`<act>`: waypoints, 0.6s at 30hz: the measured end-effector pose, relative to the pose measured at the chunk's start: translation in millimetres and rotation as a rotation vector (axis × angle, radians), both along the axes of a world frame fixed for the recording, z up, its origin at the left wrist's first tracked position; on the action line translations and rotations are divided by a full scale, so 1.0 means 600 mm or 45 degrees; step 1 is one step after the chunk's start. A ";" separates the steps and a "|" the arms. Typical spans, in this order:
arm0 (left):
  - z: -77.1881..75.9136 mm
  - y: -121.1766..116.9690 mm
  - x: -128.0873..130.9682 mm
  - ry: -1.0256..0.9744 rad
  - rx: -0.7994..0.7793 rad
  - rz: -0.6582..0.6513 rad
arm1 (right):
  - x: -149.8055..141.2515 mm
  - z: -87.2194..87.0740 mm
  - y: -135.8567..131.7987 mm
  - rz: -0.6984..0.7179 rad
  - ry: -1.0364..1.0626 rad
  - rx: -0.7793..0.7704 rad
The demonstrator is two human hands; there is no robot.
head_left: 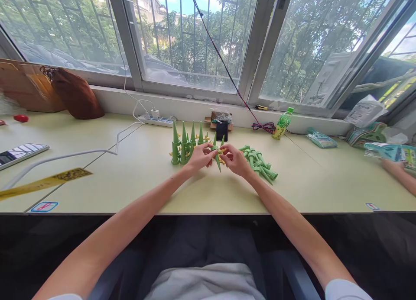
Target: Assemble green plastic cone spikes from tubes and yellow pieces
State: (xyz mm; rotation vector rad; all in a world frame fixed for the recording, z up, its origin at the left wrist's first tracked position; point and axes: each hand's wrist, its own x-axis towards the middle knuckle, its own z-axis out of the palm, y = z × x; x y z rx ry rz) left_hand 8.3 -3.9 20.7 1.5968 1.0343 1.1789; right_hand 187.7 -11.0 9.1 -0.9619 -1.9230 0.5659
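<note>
My left hand [199, 157] and my right hand [236, 159] meet over the pale green table [136, 179], both pinched on one green cone-shaped spike [216, 158] that points down toward me. A small yellow piece shows between my fingertips beside it. Just left of my hands, several green spikes [183, 145] stand upright in a group with yellow bits at their bases. To the right lies a loose pile of green spikes [260, 162] on their sides.
A power strip [156, 119] with a white cable, a black box [221, 129], a green bottle [282, 123] and a brown bag [75, 94] line the window sill side. A phone [19, 153] lies far left. Another person's hand [394, 168] holds packets at far right.
</note>
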 end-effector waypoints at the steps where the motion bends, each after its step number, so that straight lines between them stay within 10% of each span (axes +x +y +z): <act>1: 0.000 0.001 0.000 -0.016 -0.023 -0.011 | 0.000 0.001 0.000 0.010 0.009 -0.014; 18: -0.013 0.001 -0.008 0.278 0.160 -0.011 | 0.004 -0.009 0.009 0.002 -0.058 -0.020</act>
